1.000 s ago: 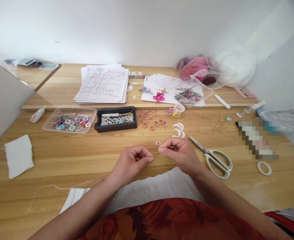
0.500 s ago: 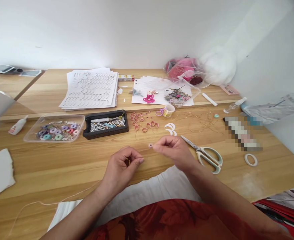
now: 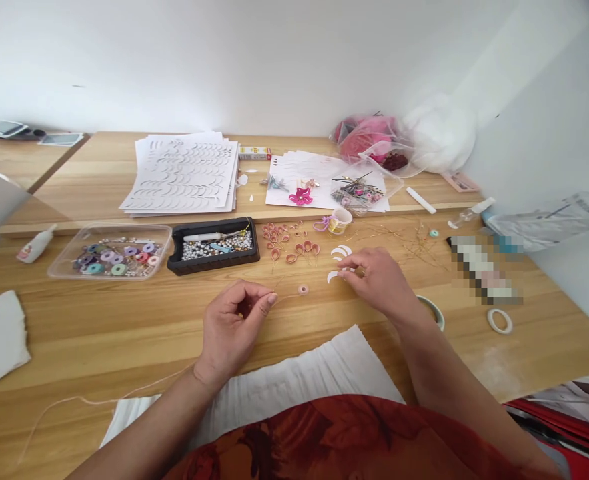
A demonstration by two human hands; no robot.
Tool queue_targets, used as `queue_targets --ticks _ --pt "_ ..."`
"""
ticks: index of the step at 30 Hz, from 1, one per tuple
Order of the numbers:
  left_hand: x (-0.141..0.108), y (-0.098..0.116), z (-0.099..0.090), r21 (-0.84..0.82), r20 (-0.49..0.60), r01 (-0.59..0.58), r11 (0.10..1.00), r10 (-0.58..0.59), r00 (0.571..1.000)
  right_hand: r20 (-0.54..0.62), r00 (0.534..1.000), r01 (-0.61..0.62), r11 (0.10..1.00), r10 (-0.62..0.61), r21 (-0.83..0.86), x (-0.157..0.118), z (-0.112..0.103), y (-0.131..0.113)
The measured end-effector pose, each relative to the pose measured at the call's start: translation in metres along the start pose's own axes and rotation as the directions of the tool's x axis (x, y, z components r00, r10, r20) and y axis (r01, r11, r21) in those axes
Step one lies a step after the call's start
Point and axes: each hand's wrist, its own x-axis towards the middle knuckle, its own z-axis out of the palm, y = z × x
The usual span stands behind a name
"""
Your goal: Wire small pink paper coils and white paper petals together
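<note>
My left hand (image 3: 237, 323) is closed in a pinch, with a fine gold wire (image 3: 280, 283) sticking out past the fingertips. Pale pink thread runs from that pinch to a small pink thread bobbin (image 3: 303, 290) lying on the table. My right hand (image 3: 377, 279) reaches over a group of white paper crescents (image 3: 343, 251). Its thumb and fingertips are closed at the end of one white crescent (image 3: 332, 276). Behind the right forearm, the scissors are mostly hidden; part of a pale handle (image 3: 438, 313) shows.
Pink wired loops (image 3: 291, 259) lie beyond the hands. A black tray (image 3: 214, 267) of beads and a clear box (image 3: 57, 270) of bobbins stand left. White cloth (image 3: 299, 363) lies in front of me; a tape ring (image 3: 499, 321) lies right.
My right hand has let go of the pink bobbin and moved right and away from me to the paper crescents. One crescent has shifted toward me. The forearm now covers most of the scissors.
</note>
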Motion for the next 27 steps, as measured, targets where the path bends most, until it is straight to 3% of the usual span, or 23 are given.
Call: queue_targets --ticks 8,12,16,20,27 --pt "-0.001 0.004 0.001 0.044 -0.019 -0.156 0.987 0.157 0.987 0.033 0.997 0.069 0.995 -0.067 -0.065 0.0 0.006 -0.003" --pt "0.0 0.0 0.001 0.046 -0.02 -0.177 0.983 0.178 0.984 0.1 0.989 0.13 0.974 -0.113 -0.184 -0.003 0.003 -0.01" --pt "0.002 -0.003 0.002 0.05 -0.03 -0.182 0.982 0.184 0.983 0.138 0.987 0.118 0.952 -0.081 -0.284 -0.016 -0.003 -0.014" --pt "0.004 -0.006 0.001 0.058 -0.03 -0.169 0.984 0.171 0.985 0.158 0.986 0.096 0.944 -0.047 -0.316 -0.051 -0.012 -0.005" --pt "0.005 -0.008 0.0 0.087 -0.038 -0.129 0.988 0.132 0.991 0.079 0.992 0.115 0.941 -0.095 -0.317 -0.142 -0.026 0.012"
